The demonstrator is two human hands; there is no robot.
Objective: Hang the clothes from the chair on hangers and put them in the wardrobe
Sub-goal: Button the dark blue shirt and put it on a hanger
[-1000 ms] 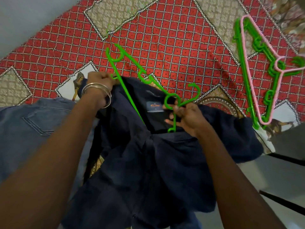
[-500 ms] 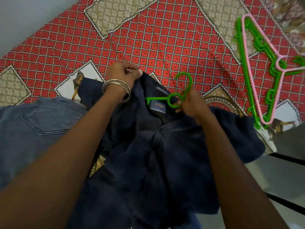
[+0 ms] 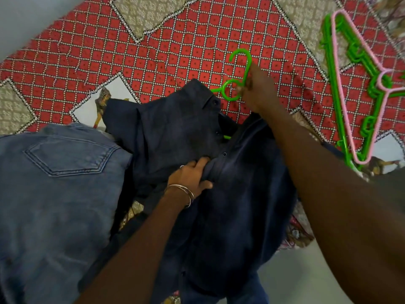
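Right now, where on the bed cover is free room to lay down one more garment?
Free: the red bed cover beyond the jeans and navy shirt, left of the green hanger in the right hand. Crowded: the right edge, where spare hangers lie.

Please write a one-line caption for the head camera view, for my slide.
Right hand holds the green hanger by its hook while left hand grips the dark blue shirt.

A home bedroom: patterned red bedspread (image 3: 166,51) strewn with plastic hangers (image 3: 359,84).
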